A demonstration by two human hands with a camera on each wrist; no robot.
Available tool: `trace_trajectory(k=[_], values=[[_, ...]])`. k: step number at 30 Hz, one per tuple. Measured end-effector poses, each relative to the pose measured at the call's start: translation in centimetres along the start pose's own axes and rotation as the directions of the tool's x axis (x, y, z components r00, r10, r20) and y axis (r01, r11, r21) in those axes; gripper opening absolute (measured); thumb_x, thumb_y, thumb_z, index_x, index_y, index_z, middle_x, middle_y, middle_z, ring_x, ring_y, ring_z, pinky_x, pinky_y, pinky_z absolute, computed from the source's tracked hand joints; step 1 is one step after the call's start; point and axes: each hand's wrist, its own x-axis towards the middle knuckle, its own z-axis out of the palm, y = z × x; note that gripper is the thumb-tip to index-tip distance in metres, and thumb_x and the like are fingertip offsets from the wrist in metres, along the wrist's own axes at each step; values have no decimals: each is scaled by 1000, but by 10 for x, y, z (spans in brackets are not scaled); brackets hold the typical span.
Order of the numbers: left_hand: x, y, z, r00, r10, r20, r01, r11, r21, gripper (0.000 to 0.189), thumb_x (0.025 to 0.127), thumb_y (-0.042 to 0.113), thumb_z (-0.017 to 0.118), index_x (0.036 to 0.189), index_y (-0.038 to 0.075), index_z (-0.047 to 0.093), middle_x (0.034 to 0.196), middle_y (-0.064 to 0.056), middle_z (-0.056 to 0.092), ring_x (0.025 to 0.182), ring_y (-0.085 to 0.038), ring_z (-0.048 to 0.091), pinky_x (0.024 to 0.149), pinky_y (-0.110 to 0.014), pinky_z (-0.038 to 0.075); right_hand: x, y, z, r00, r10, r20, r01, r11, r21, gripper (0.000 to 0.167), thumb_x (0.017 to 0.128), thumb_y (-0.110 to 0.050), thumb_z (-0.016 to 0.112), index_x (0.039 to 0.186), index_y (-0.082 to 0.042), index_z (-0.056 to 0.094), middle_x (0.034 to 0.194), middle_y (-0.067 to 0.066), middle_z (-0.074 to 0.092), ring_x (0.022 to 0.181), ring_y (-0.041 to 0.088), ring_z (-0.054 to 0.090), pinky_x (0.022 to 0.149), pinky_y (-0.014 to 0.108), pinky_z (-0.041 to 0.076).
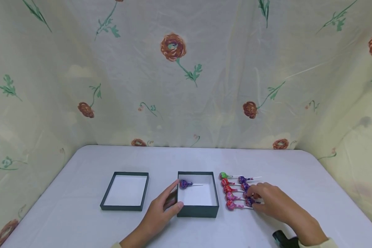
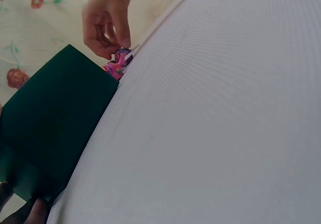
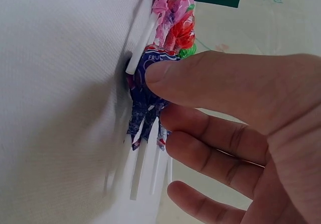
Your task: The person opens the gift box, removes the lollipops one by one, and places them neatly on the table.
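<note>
My left hand [image 1: 159, 210] grips the left side of a dark green box [image 1: 197, 211] with a white inside, its thumb by the front corner. One purple-wrapped lollipop [image 1: 184, 184] lies in the box by the left wall, stick pointing right. To the right of the box, my right hand [image 1: 274, 200] pinches a purple lollipop [image 3: 143, 93] by its wrapped head; the thumb covers part of the wrapper. Other purple lollipops [image 1: 242, 179] are lined up beside it, partly hidden by the fingers. A column of green [image 1: 223, 175], red [image 1: 225, 182] and pink lollipops [image 1: 230, 196] lies between them and the box.
A shallow dark-rimmed tray or lid [image 1: 121, 208] with a white inside lies on the left of the white-covered table [image 1: 80, 193]. A black object [image 1: 284, 239] shows beside the right forearm at the front. Flower-patterned cloth [image 1: 204, 103] hangs behind and at both sides.
</note>
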Motion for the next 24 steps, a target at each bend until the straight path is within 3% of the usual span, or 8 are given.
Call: trace_trajectory(k=[8, 15, 24], values=[[0, -1, 0, 1000, 23, -10, -23, 1000, 5, 66, 94, 34, 63, 151, 25, 33, 154, -1, 33, 134, -28, 43, 102, -30, 46, 0, 0, -3, 1000, -8, 18, 8, 1000, 11, 26, 74, -10, 82, 95, -18, 68, 92, -4, 64, 85, 16, 57, 83, 45, 56], [1, -1, 0, 999, 50, -9, -50, 999, -16, 65, 94, 32, 64, 151, 25, 33, 154, -3, 33, 132, -28, 44, 101, -29, 46, -3, -1, -8, 998, -56, -19, 56, 998, -12, 25, 74, -10, 82, 94, -18, 69, 93, -5, 65, 87, 17, 58, 83, 46, 56], [-1, -3, -2, 1000, 13, -5, -13, 999, -43, 63, 93, 33, 64, 150, 28, 36, 153, -2, 35, 132, -28, 45, 100, -30, 47, -3, -10, -8, 991, -124, -52, 123, 992, -21, 24, 75, -10, 81, 93, -20, 68, 88, -10, 63, 86, 14, 58, 81, 41, 57]])
